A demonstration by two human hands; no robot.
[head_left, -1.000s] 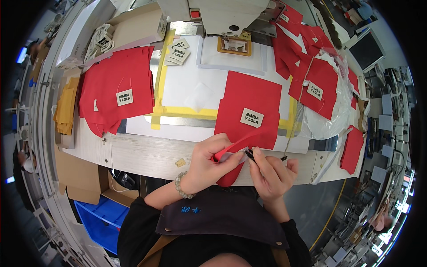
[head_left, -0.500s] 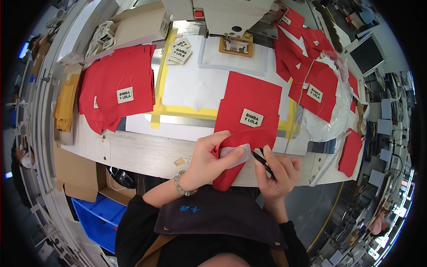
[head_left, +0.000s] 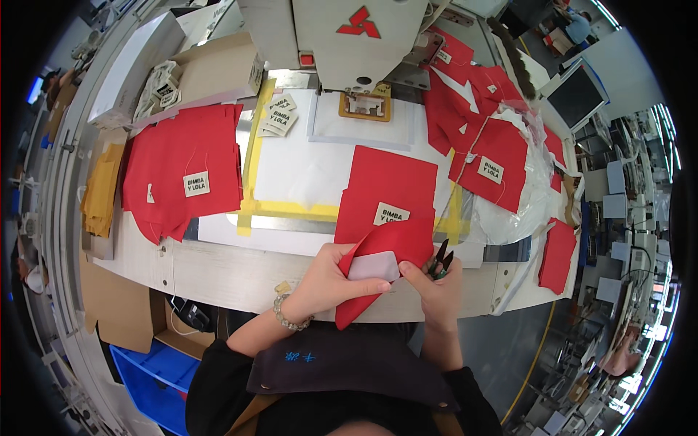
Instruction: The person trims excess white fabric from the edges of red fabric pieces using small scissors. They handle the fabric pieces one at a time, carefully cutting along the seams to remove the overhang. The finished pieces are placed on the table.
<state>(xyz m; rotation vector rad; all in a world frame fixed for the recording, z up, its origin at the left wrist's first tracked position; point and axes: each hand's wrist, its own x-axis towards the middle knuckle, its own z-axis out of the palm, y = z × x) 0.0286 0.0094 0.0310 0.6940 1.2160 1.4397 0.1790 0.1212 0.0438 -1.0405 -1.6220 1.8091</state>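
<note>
A red fabric piece (head_left: 385, 178) lies partly on the table, its near end lifted and folded back. A square white label (head_left: 390, 213) on it is partly covered by the fold. On the upturned underside shows a pale backing patch (head_left: 373, 266). My left hand (head_left: 323, 282) grips the fabric from the left, thumb along the patch's lower edge. My right hand (head_left: 438, 289) pinches the fabric at the patch's right end. Dark thread snips (head_left: 440, 258) are also tucked in my right hand, blades pointing away from me and apart from the cloth.
A sewing machine head (head_left: 356, 43) stands over a clamp frame (head_left: 365, 107) at the back. Loose labels (head_left: 278, 116) lie left of it. Stacked red pieces (head_left: 174, 171) lie left; more red pieces (head_left: 502, 160) lie right on clear plastic. A blue crate (head_left: 153, 385) sits below the table.
The fabric's near end is folded back further, now partly covering the label and showing more backing patch. My right hand has swung the snips away from the cloth and pinches the fabric.
</note>
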